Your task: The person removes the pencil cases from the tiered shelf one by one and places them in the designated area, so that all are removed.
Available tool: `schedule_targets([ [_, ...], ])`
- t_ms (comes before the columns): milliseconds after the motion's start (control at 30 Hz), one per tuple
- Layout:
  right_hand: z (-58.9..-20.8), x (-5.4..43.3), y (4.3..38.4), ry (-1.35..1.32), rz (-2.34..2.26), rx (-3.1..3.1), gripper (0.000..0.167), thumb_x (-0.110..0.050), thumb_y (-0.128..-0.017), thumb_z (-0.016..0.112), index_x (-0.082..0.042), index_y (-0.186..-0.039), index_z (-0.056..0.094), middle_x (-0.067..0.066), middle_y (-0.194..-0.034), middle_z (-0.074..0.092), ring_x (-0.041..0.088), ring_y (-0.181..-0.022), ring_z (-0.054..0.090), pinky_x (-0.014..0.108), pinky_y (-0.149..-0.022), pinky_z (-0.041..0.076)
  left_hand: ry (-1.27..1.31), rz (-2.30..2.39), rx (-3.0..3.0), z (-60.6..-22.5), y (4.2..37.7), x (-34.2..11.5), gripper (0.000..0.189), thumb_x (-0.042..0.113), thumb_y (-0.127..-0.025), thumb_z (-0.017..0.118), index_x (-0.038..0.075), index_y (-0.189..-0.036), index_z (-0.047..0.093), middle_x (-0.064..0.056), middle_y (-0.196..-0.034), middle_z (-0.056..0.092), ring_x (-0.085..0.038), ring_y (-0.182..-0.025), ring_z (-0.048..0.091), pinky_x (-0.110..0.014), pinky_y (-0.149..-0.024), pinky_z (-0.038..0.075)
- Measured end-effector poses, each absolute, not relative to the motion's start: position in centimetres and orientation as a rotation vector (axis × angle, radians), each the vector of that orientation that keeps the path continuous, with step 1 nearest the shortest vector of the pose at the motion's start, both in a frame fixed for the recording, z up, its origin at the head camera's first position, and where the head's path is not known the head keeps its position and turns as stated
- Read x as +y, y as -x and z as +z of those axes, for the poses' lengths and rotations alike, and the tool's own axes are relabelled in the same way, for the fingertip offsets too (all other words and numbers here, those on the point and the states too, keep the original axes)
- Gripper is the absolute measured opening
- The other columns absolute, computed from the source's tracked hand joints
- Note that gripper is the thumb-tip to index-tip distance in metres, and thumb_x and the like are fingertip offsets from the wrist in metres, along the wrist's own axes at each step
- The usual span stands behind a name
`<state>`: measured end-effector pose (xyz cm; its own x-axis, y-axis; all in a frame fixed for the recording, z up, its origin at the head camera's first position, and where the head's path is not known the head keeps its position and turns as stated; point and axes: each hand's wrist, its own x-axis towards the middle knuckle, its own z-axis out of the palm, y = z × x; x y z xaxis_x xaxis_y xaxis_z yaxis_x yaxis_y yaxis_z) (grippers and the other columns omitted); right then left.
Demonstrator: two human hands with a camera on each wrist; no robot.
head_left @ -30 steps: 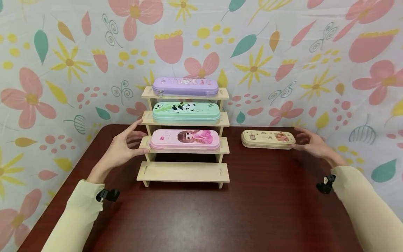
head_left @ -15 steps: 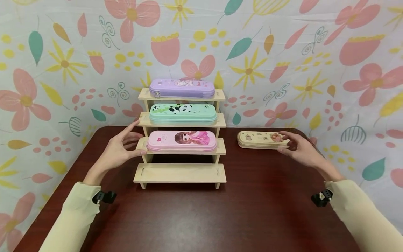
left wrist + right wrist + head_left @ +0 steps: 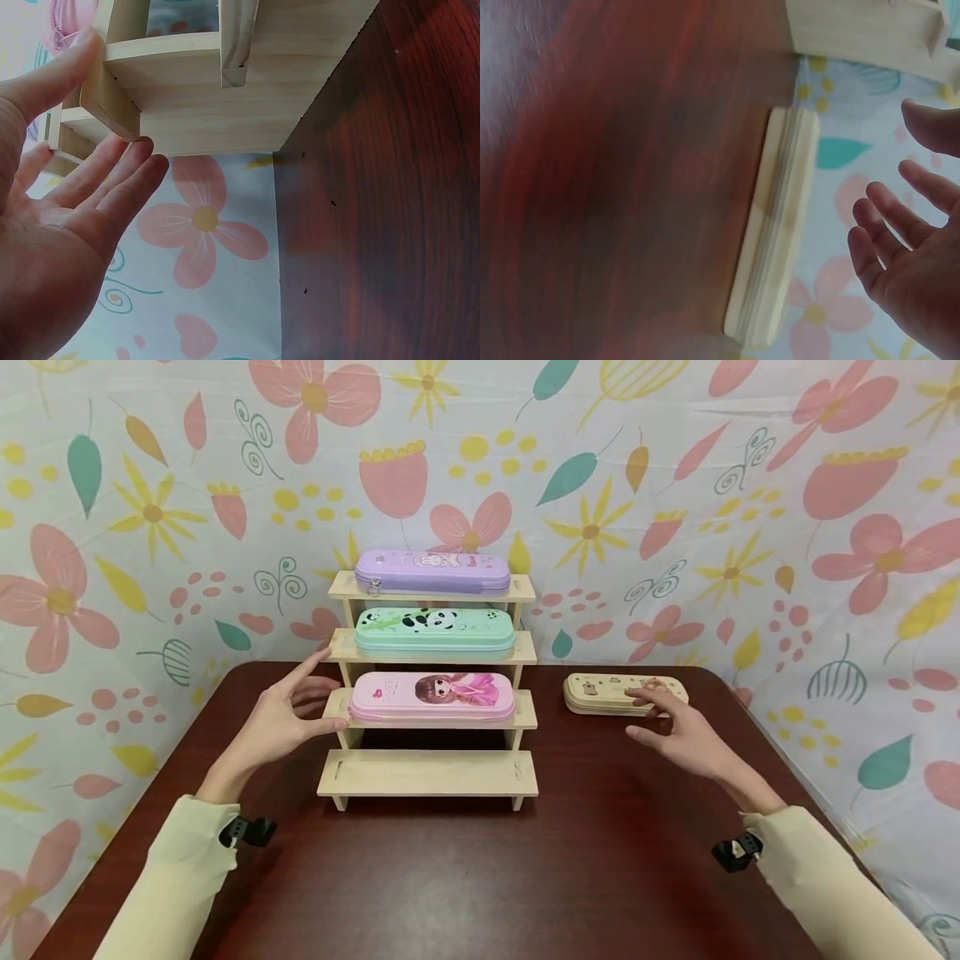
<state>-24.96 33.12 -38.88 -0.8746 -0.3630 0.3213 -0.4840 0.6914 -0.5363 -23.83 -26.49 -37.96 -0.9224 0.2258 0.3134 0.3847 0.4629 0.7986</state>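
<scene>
My left hand (image 3: pixel 279 727) holds the left side of a light wooden stepped display rack (image 3: pixel 427 772). In the left wrist view the thumb lies at one edge of a step's end (image 3: pixel 112 109) and fingertips at the opposite edge. A pink pencil case (image 3: pixel 431 696) with a doll picture lies on the step beside this hand. To the right of the rack, a cream pencil case (image 3: pixel 600 694) rests on the table. My right hand (image 3: pixel 686 737) overlaps its right part in the head view, fingers spread and holding nothing; the right wrist view shows a gap between hand and case.
A mint panda pencil case (image 3: pixel 435 631) lies on the second step from the top, a lilac one (image 3: pixel 432 572) on the top step. The lowest step is bare. Behind the dark red-brown table (image 3: pixel 480 877) hangs a floral cloth (image 3: pixel 645 468).
My right hand has moved left and towards me from the cream case's right end, crossing in front of it. The left hand stays at the rack. The head view has shifted slightly.
</scene>
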Motion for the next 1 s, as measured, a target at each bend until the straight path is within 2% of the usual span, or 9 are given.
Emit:
schedule_targets([
  [133,-39.2,31.9,24.7,-0.685,0.996,-2.701,0.058,-0.012,-0.097,0.079,-0.003,-0.15,0.057,0.02,-0.138,0.062,0.034,-0.106,0.058,0.032,-0.079,0.05,0.536,-1.445,-2.546,-38.0,23.9,-26.5,0.104,0.013,-0.085,0.092,0.033,-0.168,0.031,-0.017,-0.134,0.066,-0.033,-0.127,0.062,-0.049,-0.106,0.05],
  [300,-39.0,29.9,24.5,-0.724,1.054,-2.674,0.056,-0.013,-0.098,0.079,-0.006,-0.149,0.058,0.02,-0.138,0.063,0.031,-0.106,0.058,0.033,-0.081,0.05,0.538,-1.446,-2.544,-38.0,23.9,-26.6,0.105,0.012,-0.085,0.092,0.032,-0.168,0.031,-0.017,-0.134,0.066,-0.033,-0.127,0.062,-0.049,-0.106,0.051],
  [533,-38.3,26.5,24.5,-0.749,1.119,-2.687,0.058,-0.02,-0.096,0.081,-0.011,-0.149,0.059,0.008,-0.137,0.065,0.022,-0.109,0.057,0.037,-0.087,0.047,0.53,-1.446,-2.547,-38.1,23.9,-26.7,0.105,0.012,-0.085,0.092,0.033,-0.168,0.03,-0.017,-0.134,0.065,-0.033,-0.127,0.062,-0.05,-0.106,0.05],
  [633,-37.9,24.8,24.5,-0.759,1.15,-2.678,0.059,-0.023,-0.095,0.083,-0.01,-0.148,0.06,0.005,-0.136,0.065,0.024,-0.114,0.059,0.043,-0.092,0.047,0.532,-1.444,-2.547,-38.1,23.9,-26.7,0.105,0.012,-0.085,0.092,0.034,-0.168,0.031,-0.016,-0.134,0.065,-0.033,-0.128,0.061,-0.049,-0.106,0.05],
  [800,-37.3,22.2,24.8,-0.792,1.211,-2.673,0.06,-0.026,-0.093,0.084,-0.014,-0.147,0.06,0.003,-0.135,0.065,0.023,-0.114,0.058,0.046,-0.095,0.046,0.534,-1.449,-2.542,-38.2,24.0,-26.7,0.105,0.011,-0.085,0.092,0.033,-0.168,0.031,-0.016,-0.134,0.065,-0.032,-0.128,0.061,-0.05,-0.106,0.05],
  [1000,-36.6,20.0,25.2,-0.847,1.267,-2.639,0.063,-0.023,-0.091,0.086,-0.009,-0.147,0.06,0.009,-0.136,0.065,0.032,-0.114,0.058,0.048,-0.093,0.047,0.539,-1.447,-2.539,-38.2,24.1,-26.7,0.104,0.01,-0.085,0.092,0.031,-0.168,0.032,-0.016,-0.134,0.065,-0.032,-0.129,0.06,-0.048,-0.106,0.05],
])
